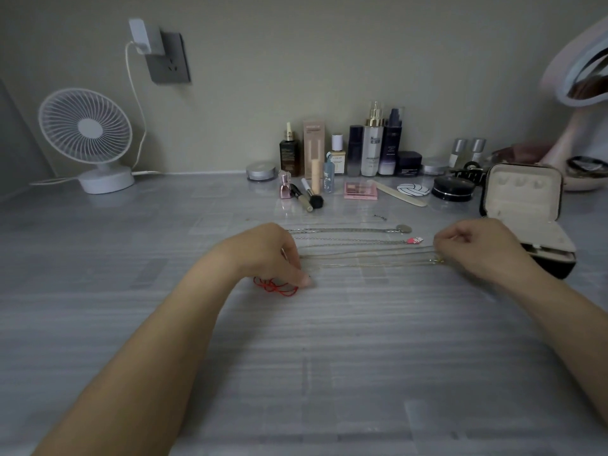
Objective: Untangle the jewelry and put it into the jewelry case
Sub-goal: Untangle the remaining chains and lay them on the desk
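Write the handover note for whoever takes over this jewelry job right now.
Left hand and right hand: each pinches one end of the thin gold chain, stretched flat on the grey table.
Silver chain with round pendant and chain with pink pendant lie straight beyond it; tangled red cord by the left hand.
Black jewelry case with cream lining stands open at right.
Done: three chains straightened.
To do: untangle cord, case everything.

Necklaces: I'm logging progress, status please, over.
Hands: left hand and right hand each pinch an end of the gold chains. Open jewelry case at right. By the left hand, red cord bunched.
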